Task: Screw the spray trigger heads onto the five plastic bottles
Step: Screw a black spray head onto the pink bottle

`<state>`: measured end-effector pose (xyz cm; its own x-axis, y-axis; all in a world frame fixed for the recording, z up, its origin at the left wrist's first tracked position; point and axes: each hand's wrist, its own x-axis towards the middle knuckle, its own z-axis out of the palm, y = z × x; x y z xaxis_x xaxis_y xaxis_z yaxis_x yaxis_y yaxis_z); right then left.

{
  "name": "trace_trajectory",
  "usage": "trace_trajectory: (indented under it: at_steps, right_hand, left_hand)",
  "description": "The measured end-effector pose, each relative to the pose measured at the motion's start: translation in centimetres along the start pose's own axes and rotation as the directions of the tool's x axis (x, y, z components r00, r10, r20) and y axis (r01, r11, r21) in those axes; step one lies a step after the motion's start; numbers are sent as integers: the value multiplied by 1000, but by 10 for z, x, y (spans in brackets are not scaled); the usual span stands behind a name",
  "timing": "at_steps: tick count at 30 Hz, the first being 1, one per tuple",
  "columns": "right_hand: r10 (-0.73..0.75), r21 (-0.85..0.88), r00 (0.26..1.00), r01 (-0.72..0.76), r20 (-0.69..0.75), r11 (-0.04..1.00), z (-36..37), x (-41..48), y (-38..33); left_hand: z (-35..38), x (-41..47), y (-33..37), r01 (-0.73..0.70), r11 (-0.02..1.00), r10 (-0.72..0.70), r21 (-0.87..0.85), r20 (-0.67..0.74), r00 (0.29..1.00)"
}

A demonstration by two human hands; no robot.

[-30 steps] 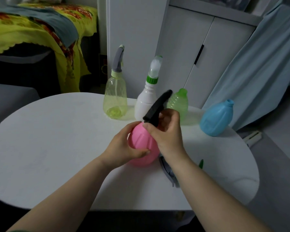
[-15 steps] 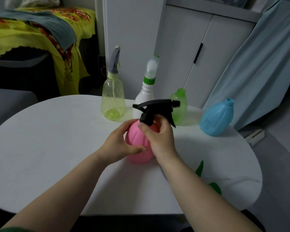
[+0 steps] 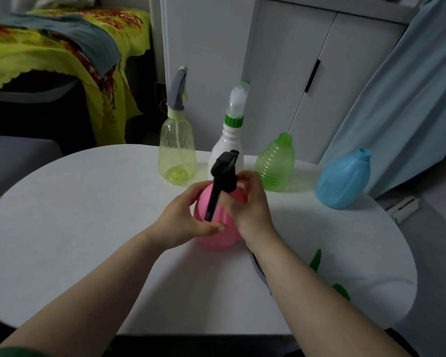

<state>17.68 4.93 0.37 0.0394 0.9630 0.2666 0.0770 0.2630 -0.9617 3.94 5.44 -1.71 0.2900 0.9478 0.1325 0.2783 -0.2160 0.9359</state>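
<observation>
The left hand grips the round pink plastic bottle standing on the white surface, bracing it so the right hand, clasping the black plastic trigger head at its collar, can screw it on.

Round white table filling the middle of the view. At 11 o'clock, a yellow-green patterned cloth draped over furniture, with a grey-blue towel lying across it. At 12 to 1 o'clock, a white cabinet with a dark vertical handle (set at the seam between its doors). At 2 o'clock, a pale blue curtain hanging down behind the table edge. At 3 o'clock, a small white object on the grey floor, too blurred to identify.
</observation>
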Motion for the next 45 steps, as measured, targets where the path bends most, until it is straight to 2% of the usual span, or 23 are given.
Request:
trace_trajectory:
  at_steps: [3,6,10,14,19,21,26,31,35,40,42,43,45]
  right_hand:
    - [23,14,991,-25,133,1000,-4,3,-1]
    - [-24,-2,976,25,215,1000,-13,7,-5]
    - [-35,88,987,21,160,996,-15,12,-9]
    - [-39,48,995,35,91,998,-7,12,-10]
    - [22,-31,965,-14,260,999,-12,10,-16]
    - [48,-56,963,-34,267,998,-17,9,-17]
    - [2,-47,994,3,109,999,-13,11,-11]
    - [-27,-65,957,48,288,997,-17,13,-17]
    - [-31,-104,974,55,225,993,-14,12,-20]
    - [-95,-190,995,100,33,977,-5,2,-14]
    - [-96,-204,995,94,1,974,0,1,-15]
    - [-78,-186,997,82,29,979,-2,3,-19]
    - [4,-164,979,30,205,986,-13,14,-28]
  left_hand:
    - [0,0,1,7,1000,-6,-10,16,1000]
    - [0,-1,3,6,1000,-6,-5,13,1000]
    - [1,0,2,11,999,-10,-42,11,1000]
    - [1,1,2,-1,1000,1,-19,19,1000]
    - [0,1,2,5,999,-4,-32,21,1000]
    - [0,2,2,5,999,-4,-37,20,1000]
    - [0,2,2,3,999,-2,-41,24,1000]
    - [1,2,0,-9,999,9,-49,12,1000]
    - [2,1,-1,-27,999,27,-47,-14,1000]
    - [5,3,-4,-60,998,60,16,-53,997]
    - [3,4,-5,-60,998,63,36,-59,996]
    - [2,4,-4,-56,998,58,39,-56,997]
    - [0,5,-3,-44,998,46,45,-39,998]
